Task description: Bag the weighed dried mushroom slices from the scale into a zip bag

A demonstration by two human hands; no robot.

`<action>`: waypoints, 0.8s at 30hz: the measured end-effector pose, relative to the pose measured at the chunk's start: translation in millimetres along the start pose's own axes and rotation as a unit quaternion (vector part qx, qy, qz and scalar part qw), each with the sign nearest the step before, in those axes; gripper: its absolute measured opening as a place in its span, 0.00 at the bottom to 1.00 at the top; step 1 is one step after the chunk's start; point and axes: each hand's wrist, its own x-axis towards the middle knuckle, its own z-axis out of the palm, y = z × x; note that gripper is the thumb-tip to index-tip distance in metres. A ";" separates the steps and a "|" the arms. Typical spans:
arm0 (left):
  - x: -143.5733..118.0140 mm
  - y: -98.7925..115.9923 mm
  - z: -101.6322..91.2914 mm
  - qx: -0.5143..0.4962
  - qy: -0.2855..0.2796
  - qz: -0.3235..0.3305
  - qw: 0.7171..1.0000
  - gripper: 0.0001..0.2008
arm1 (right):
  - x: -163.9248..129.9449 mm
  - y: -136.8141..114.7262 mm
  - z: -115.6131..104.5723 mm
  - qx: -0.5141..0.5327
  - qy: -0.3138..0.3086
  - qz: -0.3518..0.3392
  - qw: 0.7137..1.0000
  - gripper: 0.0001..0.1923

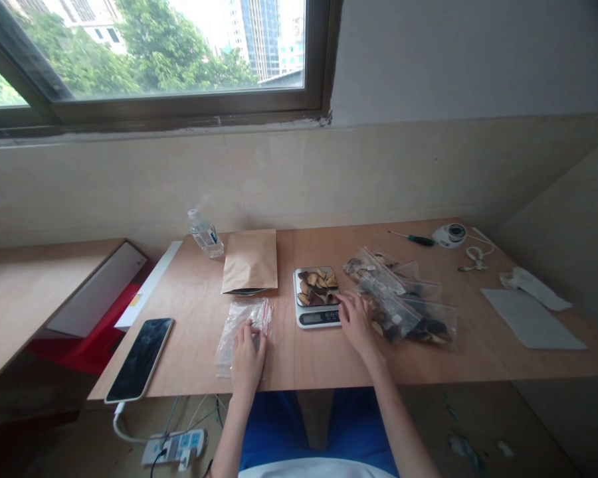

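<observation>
Right hand (pixel 356 322) sits at the scale's (pixel 298 320) lower right edge, fingers bent, tips by the slices (pixel 319 282); can't tell from here whether it's pinching one. Left hand (pixel 249 355) rests on a flat clear bag (pixel 230 335), fingers curled; grip unclear, probably steadying it. Scale stands between the hands with its readout facing the person, presumably for easy reading. Slices lie heaped on the pan just ahead of the right hand: thin, curled, dry-looking, tan with dark brown parts. Filled zip bags (pixel 403 309) right of right hand; brown pouch (pixel 252 262) beyond left hand, phone (pixel 139 358) to its left.
</observation>
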 end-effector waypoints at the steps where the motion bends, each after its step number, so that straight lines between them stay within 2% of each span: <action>1: 0.1 0.1 -0.1 -0.002 -0.001 0.001 1.000 0.06 | -0.5 0.6 0.5 0.005 0.003 0.001 1.000 0.16; 5: 0.1 0.0 -0.4 -0.001 -0.003 0.001 1.000 0.06 | -3.8 1.2 -0.9 0.030 0.013 0.000 0.999 0.16; 12: -0.6 0.1 0.0 0.009 -0.006 -0.003 1.000 0.07 | 1.6 -12.0 -1.5 0.025 -0.013 -0.025 0.999 0.14; 19: -0.1 -11.0 2.6 -0.019 0.002 0.028 0.999 0.07 | 11.9 -15.0 -0.9 0.035 0.027 -0.014 0.999 0.12; 24: -0.3 -12.3 1.1 -0.049 0.006 0.030 0.998 0.07 | -6.4 -32.0 -14.2 0.119 0.033 -0.019 0.992 0.12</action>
